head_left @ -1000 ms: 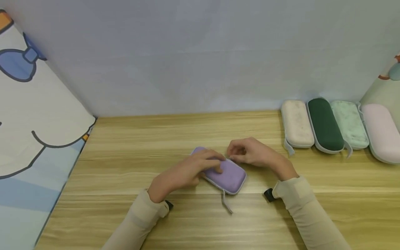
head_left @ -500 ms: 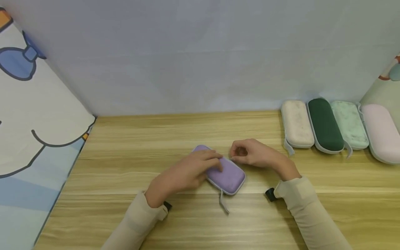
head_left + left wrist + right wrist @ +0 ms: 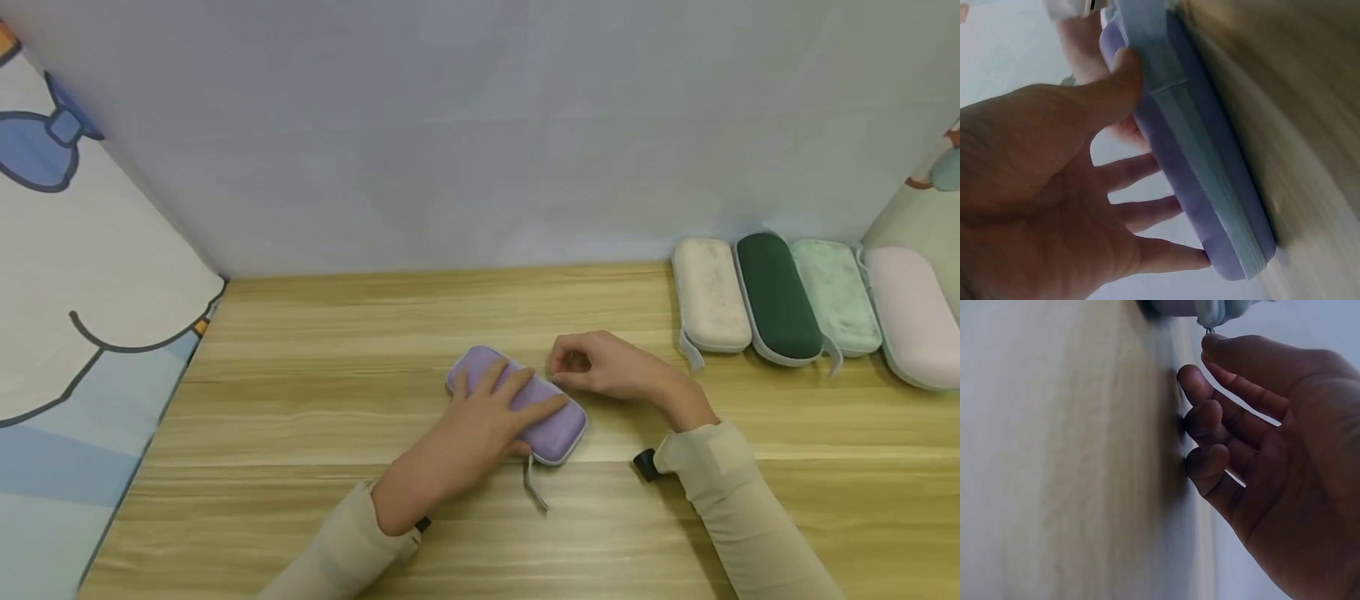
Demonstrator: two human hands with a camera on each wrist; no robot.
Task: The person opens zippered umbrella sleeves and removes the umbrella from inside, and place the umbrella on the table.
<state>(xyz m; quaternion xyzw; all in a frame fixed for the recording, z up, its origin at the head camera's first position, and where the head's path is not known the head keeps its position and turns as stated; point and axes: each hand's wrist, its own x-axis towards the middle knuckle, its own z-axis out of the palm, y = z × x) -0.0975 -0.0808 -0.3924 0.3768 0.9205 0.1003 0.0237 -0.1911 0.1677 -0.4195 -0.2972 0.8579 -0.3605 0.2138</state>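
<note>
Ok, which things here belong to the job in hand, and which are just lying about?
In the job:
- purple case, under the spread fingers of the left hand
- its metal zipper pull, apparently pinched by the right hand

Seemingly just lying about, untouched:
- cream case
- dark green case
- mint case
- pink case
</note>
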